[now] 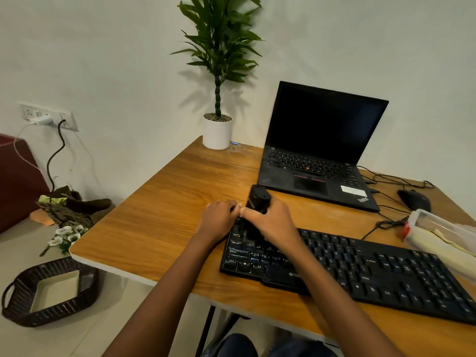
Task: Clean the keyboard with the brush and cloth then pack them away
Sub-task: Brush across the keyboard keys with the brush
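Black brush [257, 199] standing upright on black keyboard [360, 269], right hand [273, 222] gripping it, left hand [219, 217] pinching keyboard's corner

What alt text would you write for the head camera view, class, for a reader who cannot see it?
Two hands, the left hand and right hand, grip a black brush over the left end of a black keyboard on a wooden desk. Behind sit an open laptop and a potted plant.

Bare desk [167, 202] lies open at centre left; laptop [316, 155], keyboard [360, 269] and plant pot [217, 134] crowd the right and rear.
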